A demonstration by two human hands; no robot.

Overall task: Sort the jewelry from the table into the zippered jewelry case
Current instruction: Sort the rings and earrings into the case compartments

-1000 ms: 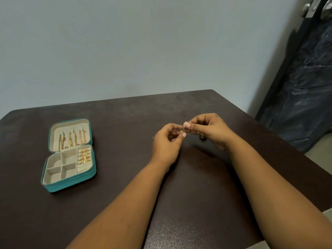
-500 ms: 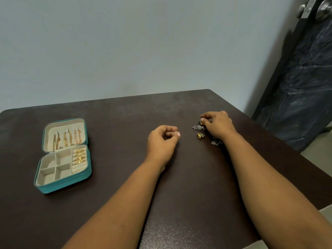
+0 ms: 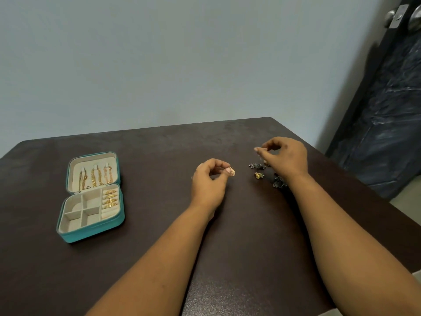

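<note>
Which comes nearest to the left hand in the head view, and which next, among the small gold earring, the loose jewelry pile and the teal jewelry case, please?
1. Small gold earring: pinched at the fingers of the left hand.
2. Loose jewelry pile: on the table to that hand's right, under the right hand.
3. Teal jewelry case: open, far off on the table's left side.

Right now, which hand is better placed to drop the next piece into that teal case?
The left hand, probably. It already pinches a small gold earring and is the nearer hand to the open teal jewelry case. The right hand is farther away, above the loose jewelry pile.
</note>
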